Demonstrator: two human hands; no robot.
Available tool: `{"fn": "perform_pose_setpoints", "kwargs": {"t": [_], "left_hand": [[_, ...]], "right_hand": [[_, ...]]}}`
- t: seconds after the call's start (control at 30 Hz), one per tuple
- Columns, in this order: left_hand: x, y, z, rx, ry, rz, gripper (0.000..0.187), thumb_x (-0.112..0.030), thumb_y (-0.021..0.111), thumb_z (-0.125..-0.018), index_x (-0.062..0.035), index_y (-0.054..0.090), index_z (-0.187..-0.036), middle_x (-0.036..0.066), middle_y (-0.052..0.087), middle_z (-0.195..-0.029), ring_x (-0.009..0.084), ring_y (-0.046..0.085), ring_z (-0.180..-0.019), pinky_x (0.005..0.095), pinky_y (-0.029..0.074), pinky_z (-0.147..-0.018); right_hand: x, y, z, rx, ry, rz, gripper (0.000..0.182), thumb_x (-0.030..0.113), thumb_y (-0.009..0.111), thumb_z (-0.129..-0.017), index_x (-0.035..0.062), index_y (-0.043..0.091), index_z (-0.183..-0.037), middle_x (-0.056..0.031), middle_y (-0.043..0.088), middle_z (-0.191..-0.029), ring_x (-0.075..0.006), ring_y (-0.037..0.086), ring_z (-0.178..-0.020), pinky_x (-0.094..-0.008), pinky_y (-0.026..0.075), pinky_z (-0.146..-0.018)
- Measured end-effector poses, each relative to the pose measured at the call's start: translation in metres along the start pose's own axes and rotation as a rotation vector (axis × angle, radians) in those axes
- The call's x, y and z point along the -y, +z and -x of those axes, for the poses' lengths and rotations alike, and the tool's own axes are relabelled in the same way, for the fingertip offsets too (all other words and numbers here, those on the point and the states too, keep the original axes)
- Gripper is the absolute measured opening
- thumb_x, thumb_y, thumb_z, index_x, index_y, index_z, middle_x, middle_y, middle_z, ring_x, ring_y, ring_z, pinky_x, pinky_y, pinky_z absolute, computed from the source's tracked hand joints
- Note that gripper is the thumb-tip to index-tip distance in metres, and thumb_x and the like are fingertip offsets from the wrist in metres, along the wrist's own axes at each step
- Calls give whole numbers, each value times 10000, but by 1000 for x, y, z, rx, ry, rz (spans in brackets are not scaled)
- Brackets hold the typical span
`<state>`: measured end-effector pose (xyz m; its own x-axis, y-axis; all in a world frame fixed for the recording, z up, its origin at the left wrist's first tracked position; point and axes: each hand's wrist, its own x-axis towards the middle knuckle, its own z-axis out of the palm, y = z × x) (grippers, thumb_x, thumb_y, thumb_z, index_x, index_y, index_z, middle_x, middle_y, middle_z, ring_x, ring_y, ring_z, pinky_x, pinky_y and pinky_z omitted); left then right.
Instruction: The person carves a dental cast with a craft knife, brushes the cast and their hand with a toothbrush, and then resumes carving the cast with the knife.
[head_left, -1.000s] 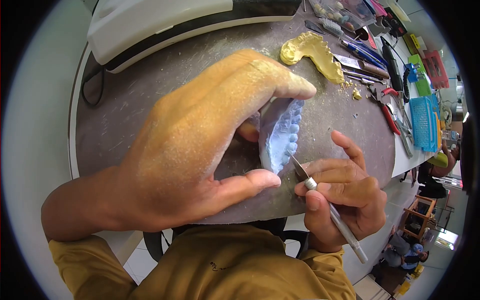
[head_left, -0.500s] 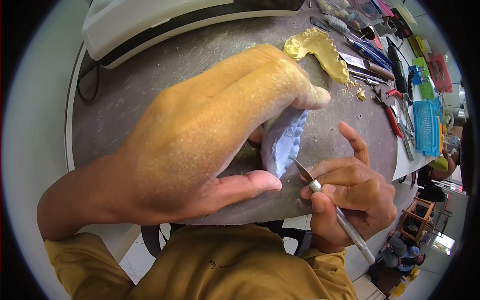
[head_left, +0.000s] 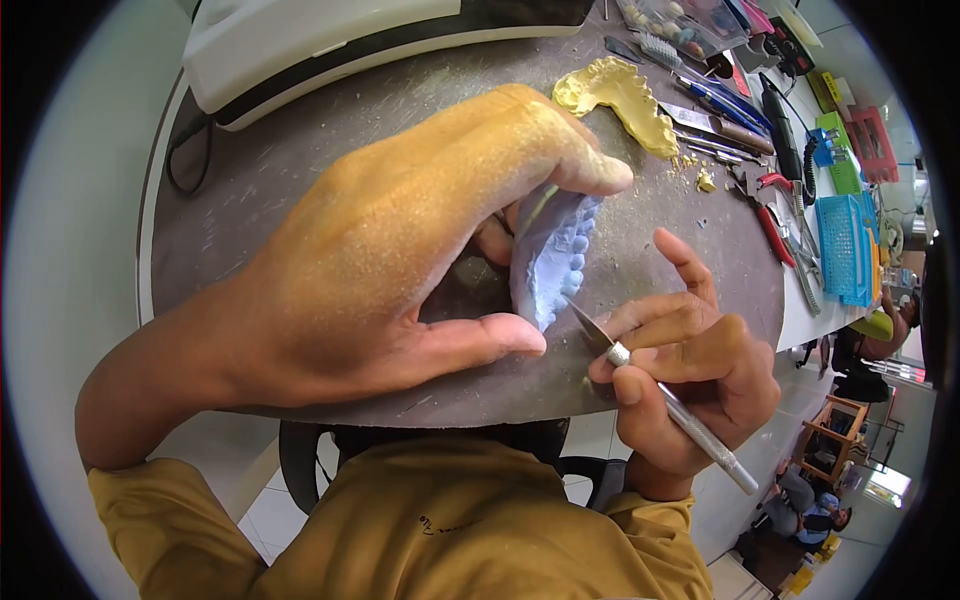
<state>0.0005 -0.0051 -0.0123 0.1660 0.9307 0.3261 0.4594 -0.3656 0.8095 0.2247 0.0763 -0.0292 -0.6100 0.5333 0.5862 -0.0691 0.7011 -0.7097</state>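
A light blue dental cast [head_left: 552,262] with a row of teeth along its right side is held in my left hand [head_left: 400,240], between the bent fingers at the top and the thumb near its lower end. My right hand [head_left: 700,380] pinches a metal craft knife [head_left: 690,422] by its knurled collar and handle. The knife's pointed blade reaches up and left to the lower teeth of the cast; whether the tip touches them is hard to tell. The palm side of my left hand is hidden.
A yellow cast [head_left: 622,98] lies on the brown table mat [head_left: 400,408] beside crumbs. Pliers [head_left: 772,228], pens, knives and a blue basket [head_left: 843,250] are at the right. A white device [head_left: 330,40] stands at the back left. A seated person [head_left: 825,515] shows lower right.
The view has shifted slightly. The cast in my left hand is tilted a little differently, showing more of its upper end. The blade tip sits slightly farther from the teeth.
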Motion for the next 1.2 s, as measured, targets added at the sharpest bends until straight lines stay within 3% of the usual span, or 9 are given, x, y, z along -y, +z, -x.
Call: {"fn": "perform_pose_setpoints", "kwargs": {"t": [0.57, 0.63, 0.67, 0.73, 1.2], "left_hand": [[3, 9, 2, -49, 32, -106, 727, -150, 883, -709, -32, 537, -1338, 137, 491, -1305, 198, 554, -1142, 277, 545, -816], [10, 23, 1, -243, 99, 198, 729, -152, 887, -703, -23, 542, -1331, 141, 495, -1297, 196, 565, -1125, 271, 549, -805], [9, 18, 3, -243, 98, 199, 729, -152, 887, -703, -23, 542, -1331, 141, 495, -1297, 196, 565, -1125, 271, 549, -805], [-6, 1, -1, -37, -12, -50, 723, -152, 887, -704, -17, 546, -1327, 142, 499, -1292, 196, 568, -1123, 277, 551, -807], [-6, 1, -1, -40, -22, -35, 719, -134, 882, -705, -10, 543, -1327, 148, 502, -1291, 210, 572, -1139, 291, 560, -822]], "right_hand": [[3, 2, 0, 23, -42, 145, 246, 200, 747, -864, 84, 545, -785, -66, 668, -593, -199, 695, -653, -603, 340, -1093], [3, 2, 0, 16, -41, 148, 251, 210, 751, -865, 86, 546, -789, -64, 668, -592, -199, 695, -652, -604, 339, -1093], [3, 2, 0, 13, -38, 148, 257, 222, 755, -864, 89, 549, -788, -61, 668, -591, -200, 695, -651, -606, 340, -1092], [3, 2, 0, 12, -34, 148, 263, 235, 759, -864, 92, 552, -786, -58, 668, -589, -201, 695, -650, -608, 340, -1091], [2, 3, 0, 12, -29, 142, 269, 243, 781, -842, 92, 574, -759, -62, 668, -587, -203, 693, -635, -620, 331, -1088]]}}
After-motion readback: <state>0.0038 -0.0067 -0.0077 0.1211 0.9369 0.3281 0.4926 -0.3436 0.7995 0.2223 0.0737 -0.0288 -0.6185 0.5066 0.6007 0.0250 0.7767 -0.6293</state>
